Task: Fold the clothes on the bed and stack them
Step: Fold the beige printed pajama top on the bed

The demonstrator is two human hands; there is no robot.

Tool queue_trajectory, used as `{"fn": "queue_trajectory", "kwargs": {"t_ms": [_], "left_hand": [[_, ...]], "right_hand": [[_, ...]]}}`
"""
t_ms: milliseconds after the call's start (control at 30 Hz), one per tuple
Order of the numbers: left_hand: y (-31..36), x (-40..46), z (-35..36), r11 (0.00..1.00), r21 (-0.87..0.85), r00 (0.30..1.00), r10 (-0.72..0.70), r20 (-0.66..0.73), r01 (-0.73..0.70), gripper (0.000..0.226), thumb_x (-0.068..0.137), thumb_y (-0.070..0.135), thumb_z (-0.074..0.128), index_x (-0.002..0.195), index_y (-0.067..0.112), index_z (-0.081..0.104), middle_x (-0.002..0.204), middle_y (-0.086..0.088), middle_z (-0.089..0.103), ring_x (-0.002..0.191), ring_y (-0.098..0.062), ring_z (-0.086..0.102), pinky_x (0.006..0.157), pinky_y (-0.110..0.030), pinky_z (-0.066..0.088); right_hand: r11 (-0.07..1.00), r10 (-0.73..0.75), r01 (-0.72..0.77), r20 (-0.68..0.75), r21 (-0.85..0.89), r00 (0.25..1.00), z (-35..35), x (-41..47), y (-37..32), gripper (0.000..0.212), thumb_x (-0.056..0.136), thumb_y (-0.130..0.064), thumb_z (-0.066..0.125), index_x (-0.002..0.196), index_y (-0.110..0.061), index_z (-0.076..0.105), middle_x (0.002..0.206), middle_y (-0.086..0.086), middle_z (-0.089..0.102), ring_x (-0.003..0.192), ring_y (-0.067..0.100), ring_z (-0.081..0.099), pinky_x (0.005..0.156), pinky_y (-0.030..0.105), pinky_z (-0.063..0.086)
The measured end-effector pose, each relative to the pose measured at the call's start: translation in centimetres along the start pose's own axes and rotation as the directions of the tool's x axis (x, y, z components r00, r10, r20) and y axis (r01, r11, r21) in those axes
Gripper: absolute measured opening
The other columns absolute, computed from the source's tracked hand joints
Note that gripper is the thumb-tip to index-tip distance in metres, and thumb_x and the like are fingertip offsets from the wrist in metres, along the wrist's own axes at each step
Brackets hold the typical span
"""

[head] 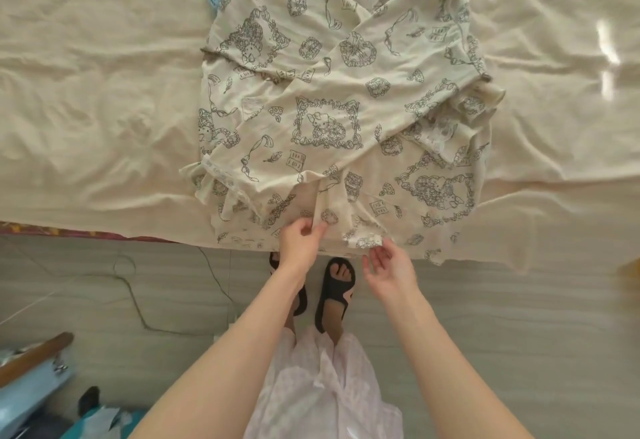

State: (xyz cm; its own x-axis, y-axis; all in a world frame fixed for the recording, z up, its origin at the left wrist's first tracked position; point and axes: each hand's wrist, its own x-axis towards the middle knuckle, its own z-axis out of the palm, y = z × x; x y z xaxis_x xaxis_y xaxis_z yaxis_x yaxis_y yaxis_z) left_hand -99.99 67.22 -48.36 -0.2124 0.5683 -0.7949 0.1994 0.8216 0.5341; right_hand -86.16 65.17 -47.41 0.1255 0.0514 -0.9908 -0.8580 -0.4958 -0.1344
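Already the printed garment lies on the bed with both sleeves crossed over its front, its hem hanging over the near edge. Left hand pinches the hem; right hand hovers loose-fingered just beside it, holding nothing. Lifting one-handed could skew the fold, spill the sleeves, or drag fabric floorward.

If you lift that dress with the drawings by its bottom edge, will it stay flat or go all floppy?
Probably floppy: the dress already lies in soft folds and wrinkles on the bed. It looks thin, so likely light. Where the left hand pinches the hem, the cloth bunches, so it should sag when lifted.
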Motion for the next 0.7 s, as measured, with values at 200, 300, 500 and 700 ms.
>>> {"fn": "queue_trajectory", "kwargs": {"t_ms": [200, 300, 500, 700], "left_hand": [[-1.8, -2.5, 0.9, 0.989, -0.014, 0.981, -0.145, 0.126, 0.148, 0.029, 0.09, 0.031, 0.062, 0.108, 0.009, 0.063, 0.104, 0.003, 0.063, 0.095, -0.01, 0.055, 0.088, -0.03, 0.045], [-2.4, -3.0, 1.9, 0.984, 0.026, 0.976, -0.177, 0.13, 0.175, 0.028, 0.089, 0.031, 0.063, 0.103, 0.007, 0.064, 0.105, 0.0, 0.064, 0.097, -0.014, 0.056, 0.088, -0.032, 0.046], [-3.1, -3.7, 3.3, 0.979, 0.058, 0.962, -0.201, 0.185, 0.193, 0.017, 0.088, 0.029, 0.064, 0.091, 0.012, 0.066, 0.096, -0.001, 0.065, 0.087, -0.013, 0.056, 0.074, -0.026, 0.042], [-1.8, -1.6, 2.3, 0.916, -0.292, 0.961, -0.269, 0.06, 0.275, 0.034, 0.094, 0.019, 0.056, 0.126, 0.008, 0.054, 0.11, -0.001, 0.063, 0.099, -0.017, 0.06, 0.07, -0.023, 0.048]], "right_hand": [[0.966, -0.255, 0.249, -0.1, -0.07, 0.962, -4.1, -1.5, -0.8, 0.016, 0.096, -0.004, 0.047, 0.112, -0.004, 0.049, 0.092, 0.01, 0.058, 0.088, 0.022, 0.057, 0.078, 0.032, 0.049], [0.958, -0.284, 0.274, -0.124, -0.087, 0.951, -5.5, -1.6, -0.7, 0.015, 0.097, -0.005, 0.048, 0.113, -0.005, 0.048, 0.09, 0.008, 0.059, 0.084, 0.019, 0.059, 0.08, 0.031, 0.048], [0.959, -0.284, 0.281, -0.167, -0.045, 0.944, -6.8, -0.4, -1.8, 0.008, 0.097, -0.006, 0.048, 0.103, -0.007, 0.053, 0.088, 0.007, 0.058, 0.092, 0.023, 0.056, 0.074, 0.026, 0.048], [0.995, -0.06, 0.052, -0.102, -0.081, 0.993, -4.8, 0.2, -1.6, 0.037, 0.099, -0.018, 0.046, 0.134, -0.004, 0.043, 0.124, 0.011, 0.057, 0.121, 0.027, 0.052, 0.094, 0.037, 0.043]]}}
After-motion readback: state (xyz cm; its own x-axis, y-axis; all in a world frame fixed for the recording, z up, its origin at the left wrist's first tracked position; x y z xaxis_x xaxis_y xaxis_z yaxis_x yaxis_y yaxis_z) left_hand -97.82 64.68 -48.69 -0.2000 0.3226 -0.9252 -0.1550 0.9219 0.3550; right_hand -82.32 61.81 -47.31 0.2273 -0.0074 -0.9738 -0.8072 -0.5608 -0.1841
